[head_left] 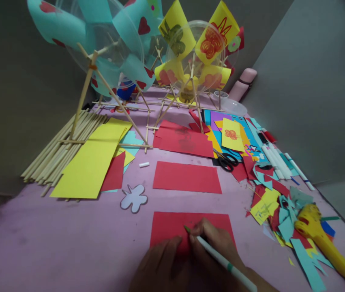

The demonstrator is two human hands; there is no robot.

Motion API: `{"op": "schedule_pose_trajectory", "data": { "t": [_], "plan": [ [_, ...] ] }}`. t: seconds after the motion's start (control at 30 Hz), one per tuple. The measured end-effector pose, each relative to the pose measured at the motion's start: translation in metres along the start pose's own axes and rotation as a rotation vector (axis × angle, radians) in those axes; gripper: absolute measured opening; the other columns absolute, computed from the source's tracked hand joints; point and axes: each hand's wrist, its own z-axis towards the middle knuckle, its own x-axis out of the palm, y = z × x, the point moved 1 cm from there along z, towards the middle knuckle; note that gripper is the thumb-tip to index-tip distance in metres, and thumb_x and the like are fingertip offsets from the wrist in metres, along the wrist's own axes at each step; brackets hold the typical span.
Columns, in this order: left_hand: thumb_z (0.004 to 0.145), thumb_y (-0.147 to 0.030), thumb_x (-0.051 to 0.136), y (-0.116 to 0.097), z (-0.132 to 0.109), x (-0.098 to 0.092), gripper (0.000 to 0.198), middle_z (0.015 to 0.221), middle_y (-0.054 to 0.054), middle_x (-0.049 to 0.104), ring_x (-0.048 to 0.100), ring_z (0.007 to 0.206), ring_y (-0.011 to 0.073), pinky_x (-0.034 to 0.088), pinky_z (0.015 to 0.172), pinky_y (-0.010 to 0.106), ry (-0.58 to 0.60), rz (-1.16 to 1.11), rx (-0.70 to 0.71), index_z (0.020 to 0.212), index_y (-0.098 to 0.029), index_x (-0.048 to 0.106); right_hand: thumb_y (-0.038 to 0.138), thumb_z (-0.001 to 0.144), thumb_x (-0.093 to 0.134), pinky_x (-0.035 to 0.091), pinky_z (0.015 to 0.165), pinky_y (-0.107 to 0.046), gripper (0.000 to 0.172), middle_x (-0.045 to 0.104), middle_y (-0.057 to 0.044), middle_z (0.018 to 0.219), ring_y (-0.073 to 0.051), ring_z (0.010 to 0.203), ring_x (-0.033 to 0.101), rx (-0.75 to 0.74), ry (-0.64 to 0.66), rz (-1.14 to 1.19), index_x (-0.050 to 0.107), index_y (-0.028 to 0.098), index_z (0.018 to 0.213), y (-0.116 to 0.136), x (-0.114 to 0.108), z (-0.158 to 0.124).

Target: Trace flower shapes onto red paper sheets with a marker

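Observation:
A red paper rectangle [166,225] lies in front of me on the pink tabletop. My right hand [217,247] grips a green felt-tip marker [217,255] with a white barrel, its tip at the paper's surface. My left hand [163,259] rests on the near left part of the same sheet, fingers stretched out. Any mark under the tip is too small to make out. Beyond it lies a second red paper piece [187,177]. To the left is a white butterfly cutout [133,198] with a dark outline, and a small white marker cap [144,165] sits above it.
Paper pinwheels on stick stands, one blue [99,36] and one yellow [193,44], rise at the back. Wooden sticks [59,150] and yellow paper [90,162] lie left. Scissors [227,160], paper scraps [284,215], markers [275,162] and a yellow glue gun [324,239] occupy the right.

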Motion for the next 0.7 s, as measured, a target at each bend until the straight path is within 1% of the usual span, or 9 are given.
{"op": "schedule_pose_trajectory", "data": {
  "t": [0.1,0.27,0.4,0.53,0.7],
  "plan": [
    [0.088,-0.02,0.041,0.0,-0.0002,0.0004,0.029,0.106,0.005,0.066,0.063,0.09,0.0197,0.054,0.076,0.03,0.022,-0.004,0.023,0.113,-0.023,0.057,0.022,0.085,0.04,0.033,0.041,-0.021,0.009,0.057,0.003,0.055,-0.012,0.042,0.052,-0.031,-0.004,-0.021,0.04,0.024,0.076,-0.0006,-0.0001,0.0004],
    [0.089,-0.017,0.037,0.0001,0.0005,-0.0014,0.029,0.104,0.006,0.066,0.064,0.089,0.0204,0.054,0.075,0.031,-0.001,-0.029,0.023,0.108,-0.022,0.058,0.022,0.086,0.041,0.033,0.041,-0.02,0.01,0.057,0.004,0.055,-0.012,0.042,0.051,-0.079,0.01,-0.002,0.041,0.024,0.076,-0.0005,-0.0017,0.0004],
    [0.089,-0.019,0.039,0.0,0.0015,-0.0024,0.028,0.104,0.006,0.066,0.064,0.087,0.0198,0.054,0.073,0.03,0.007,-0.04,0.019,0.11,-0.021,0.058,0.022,0.086,0.041,0.033,0.04,-0.019,0.011,0.056,0.004,0.054,-0.011,0.043,0.05,-0.048,0.035,0.036,0.042,0.024,0.075,-0.0012,-0.0023,0.0004],
    [0.09,-0.019,0.037,0.0012,-0.0012,-0.0013,0.029,0.107,0.005,0.066,0.064,0.091,0.0194,0.054,0.077,0.03,0.009,-0.044,0.013,0.109,-0.022,0.058,0.02,0.084,0.044,0.032,0.04,-0.018,0.01,0.057,0.004,0.056,-0.011,0.046,0.052,-0.041,0.064,0.088,0.042,0.024,0.075,-0.0015,-0.0032,0.0006],
    [0.091,-0.024,0.04,0.0028,-0.0061,0.0015,0.027,0.109,0.005,0.065,0.063,0.093,0.0188,0.054,0.079,0.03,0.047,-0.048,0.017,0.11,-0.024,0.058,0.019,0.084,0.044,0.038,0.045,-0.018,0.01,0.06,0.002,0.061,-0.011,0.049,0.054,-0.037,0.095,0.159,0.044,0.023,0.075,0.0003,-0.0068,0.0016]
  ]
}}
